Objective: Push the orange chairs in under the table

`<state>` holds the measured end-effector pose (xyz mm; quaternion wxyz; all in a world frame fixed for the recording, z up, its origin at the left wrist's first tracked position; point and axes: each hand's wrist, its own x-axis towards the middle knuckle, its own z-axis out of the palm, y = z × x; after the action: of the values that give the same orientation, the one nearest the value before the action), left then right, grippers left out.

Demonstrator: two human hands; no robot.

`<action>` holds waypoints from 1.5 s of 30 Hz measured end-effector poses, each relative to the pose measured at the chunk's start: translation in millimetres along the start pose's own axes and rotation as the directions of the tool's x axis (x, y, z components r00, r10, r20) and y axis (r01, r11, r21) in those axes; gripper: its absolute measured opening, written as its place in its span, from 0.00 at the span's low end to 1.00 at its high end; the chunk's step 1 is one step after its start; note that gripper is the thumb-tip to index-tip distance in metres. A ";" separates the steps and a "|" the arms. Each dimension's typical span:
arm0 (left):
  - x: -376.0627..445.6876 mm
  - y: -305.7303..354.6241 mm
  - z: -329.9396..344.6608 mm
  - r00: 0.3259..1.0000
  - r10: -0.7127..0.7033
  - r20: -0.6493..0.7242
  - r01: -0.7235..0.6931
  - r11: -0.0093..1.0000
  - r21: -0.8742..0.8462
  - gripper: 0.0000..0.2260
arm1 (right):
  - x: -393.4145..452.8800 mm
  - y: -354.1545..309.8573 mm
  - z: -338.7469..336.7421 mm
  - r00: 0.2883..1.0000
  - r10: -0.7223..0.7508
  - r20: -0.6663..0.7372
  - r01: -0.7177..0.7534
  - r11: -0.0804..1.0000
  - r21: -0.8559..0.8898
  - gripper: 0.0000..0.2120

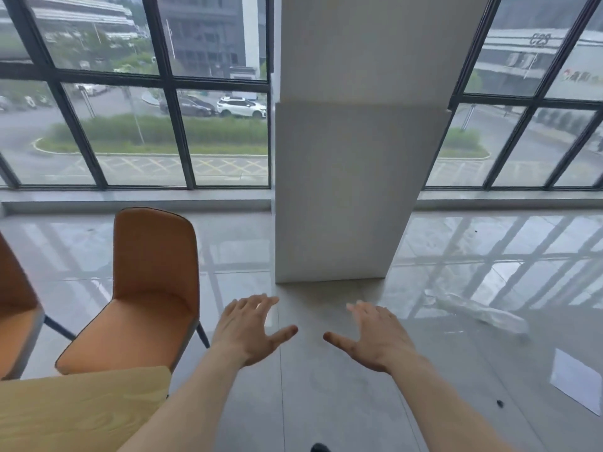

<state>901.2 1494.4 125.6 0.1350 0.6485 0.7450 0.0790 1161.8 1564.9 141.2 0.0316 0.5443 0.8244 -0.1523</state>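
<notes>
An orange chair (153,282) stands at the left, facing me, its seat front at the edge of the light wood table (75,409) in the bottom left corner. Part of a second orange chair (16,308) shows at the left edge. My left hand (251,331) is stretched out over the floor just right of the first chair, palm down, fingers apart, holding nothing. My right hand (375,337) is held out the same way further right, away from both chairs.
A wide white pillar (352,158) stands straight ahead between tall dark-framed windows. On the glossy grey floor at the right lie a crumpled clear plastic wrap (479,313) and a white sheet of paper (576,381). A dark shoe tip (319,447) shows at the bottom.
</notes>
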 end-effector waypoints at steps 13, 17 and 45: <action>265.1 -48.2 -70.8 0.970 -0.233 -0.074 0.230 0.972 -0.041 0.38 | 331.0 -3.4 -99.9 0.975 -0.215 0.055 0.217 0.976 -0.028 0.51; 328.3 -98.6 -79.4 0.949 -0.300 -0.102 0.295 0.954 -0.058 0.38 | 423.7 -39.5 -101.9 0.955 -0.283 0.088 0.288 0.956 -0.054 0.51; 611.0 -548.5 -194.6 0.483 -0.855 -0.188 0.793 0.519 -0.319 0.41 | 981.5 -501.4 -99.8 0.533 -0.802 0.270 0.843 0.531 -0.089 0.48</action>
<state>249.0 2028.7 89.9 0.0933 0.1709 0.9644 0.1788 320.3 2283.6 131.0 0.0933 0.0649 0.9869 -0.1146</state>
